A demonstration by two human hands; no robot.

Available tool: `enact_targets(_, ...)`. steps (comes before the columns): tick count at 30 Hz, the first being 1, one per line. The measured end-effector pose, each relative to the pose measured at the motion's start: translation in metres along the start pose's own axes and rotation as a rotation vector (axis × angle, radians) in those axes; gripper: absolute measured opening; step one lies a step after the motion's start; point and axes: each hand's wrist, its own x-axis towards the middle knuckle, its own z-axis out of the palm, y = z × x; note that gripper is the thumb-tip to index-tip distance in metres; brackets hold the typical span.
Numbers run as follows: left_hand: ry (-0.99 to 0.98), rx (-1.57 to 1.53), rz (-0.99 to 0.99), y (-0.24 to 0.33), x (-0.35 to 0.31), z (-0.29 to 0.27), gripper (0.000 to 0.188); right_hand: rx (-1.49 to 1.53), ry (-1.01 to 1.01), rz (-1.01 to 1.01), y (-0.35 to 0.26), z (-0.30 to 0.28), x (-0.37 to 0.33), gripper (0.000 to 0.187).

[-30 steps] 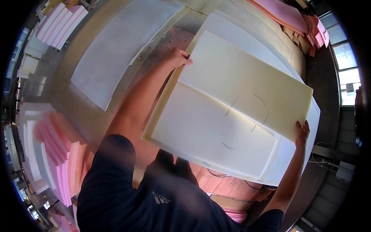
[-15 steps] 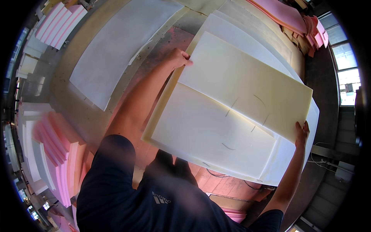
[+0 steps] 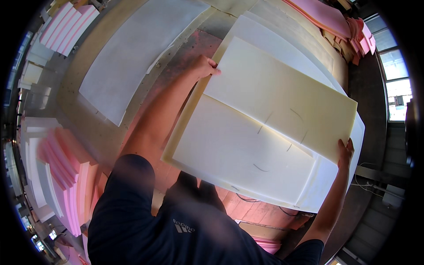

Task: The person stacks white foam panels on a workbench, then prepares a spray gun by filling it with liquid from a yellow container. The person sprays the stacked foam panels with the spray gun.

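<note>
A cream foam sheet point(image 3: 282, 92) lies at a slant across the work surface, with thin dark curved and straight marks near its front edge. My left hand point(image 3: 206, 67) grips its left end, fingers closed at the edge. At the right front corner, my right hand point(image 3: 346, 151) holds the same sheet, thumb and fingers around the edge. Along the sheet's near side lies a white foam sheet point(image 3: 238, 150), also marked with short lines and a curve. Both sit on a larger pale sheet point(image 3: 342, 176) that reaches out beyond them.
To the left, a long pale panel point(image 3: 137, 53) rests on a brownish surface point(image 3: 73, 79). Stacks of pink foam pieces point(image 3: 66, 176) stand at the near left, with striped pink and white foam point(image 3: 70, 28) behind. Curved pink sheets point(image 3: 322, 17) lie at the far right.
</note>
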Motion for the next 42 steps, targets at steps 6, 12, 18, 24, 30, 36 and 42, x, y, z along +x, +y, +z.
enact_targets(6,-0.018,-0.034,-0.003,-0.001,-0.003,0.0,0.034,0.001,0.004,0.017,0.0,0.002,0.0,0.041)
enact_targets(12,-0.037,-0.042,0.003,-0.003,-0.003,-0.002,0.033,-0.044,0.002,0.01,-0.004,0.004,-0.003,0.042)
enact_targets(18,-0.035,0.007,0.029,-0.004,0.0,0.002,0.031,-0.034,-0.013,-0.018,0.004,0.0,0.0,0.042)
enact_targets(24,-0.057,-0.029,0.037,-0.009,-0.001,-0.004,0.03,-0.092,0.002,-0.023,0.008,0.007,0.004,0.042)
enact_targets(30,-0.03,0.045,0.033,0.01,-0.016,-0.003,0.031,-0.088,0.044,-0.017,0.01,0.016,-0.003,0.043)
enact_targets(36,-0.023,0.061,0.018,0.01,-0.015,-0.004,0.031,-0.123,0.042,-0.013,0.014,0.017,-0.004,0.038)
enact_targets(42,-0.045,0.068,0.051,0.003,-0.01,-0.003,0.033,-0.136,0.05,-0.013,0.022,0.023,-0.005,0.037)
